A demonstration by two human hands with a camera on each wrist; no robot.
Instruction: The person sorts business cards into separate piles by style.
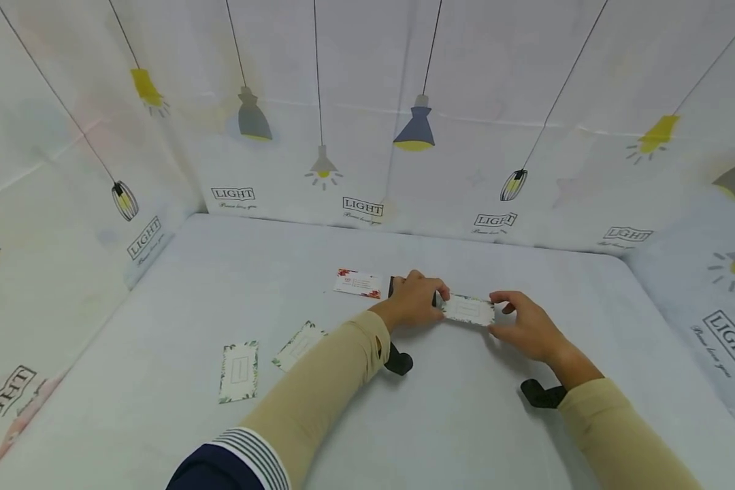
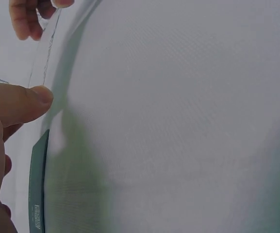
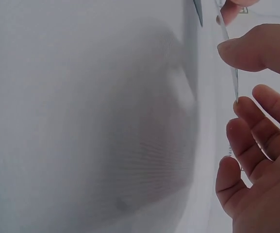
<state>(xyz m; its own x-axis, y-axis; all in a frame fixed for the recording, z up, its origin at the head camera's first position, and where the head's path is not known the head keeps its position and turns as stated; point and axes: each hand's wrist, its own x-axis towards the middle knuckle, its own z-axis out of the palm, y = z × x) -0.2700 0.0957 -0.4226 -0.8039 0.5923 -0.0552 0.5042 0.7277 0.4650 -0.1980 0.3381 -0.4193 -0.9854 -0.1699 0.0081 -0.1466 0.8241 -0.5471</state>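
Note:
A white card with a green leaf border point(image 1: 468, 309) is stretched between my two hands. My left hand point(image 1: 413, 301) pinches its left end between thumb and fingers. At the other end, my right hand point(image 1: 527, 328) pinches it, thumb on the near side. The right wrist view shows this card edge-on as a thin sliver point(image 3: 235, 80), raised off the white surface. Beneath my left hand lies a dark green card point(image 2: 38, 189) with a small printed code, mostly hidden by the hand in the head view.
Left of my left hand lies a white card with red decorations point(image 1: 357, 283). Two more leaf-bordered cards, one upright point(image 1: 239, 371) and one tilted point(image 1: 299, 346), lie further left on the white tabletop point(image 1: 269, 265). A lamp-printed curtain point(image 1: 367, 170) stands behind.

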